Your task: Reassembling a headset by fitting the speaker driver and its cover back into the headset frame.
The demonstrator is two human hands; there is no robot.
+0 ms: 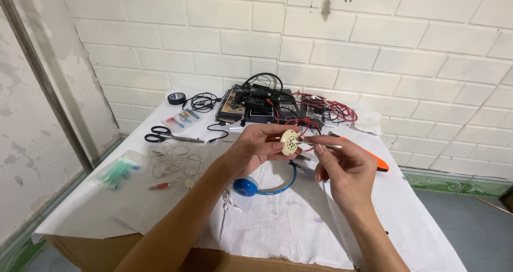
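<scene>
At frame centre, my left hand (255,146) grasps a round cream perforated disc (289,142), while my right hand (342,168) pinches a thin swab stick (323,145) against it; blue headphones (256,187) lie just below, scissors (165,135) at left.

My left hand (254,146) covers the back of the perforated cream disc (290,142), and my right hand (342,168) hides most of the thin tool (326,145). Both forearms run off the bottom edge. The heap of electronics (262,106) is too tangled to sort.
</scene>
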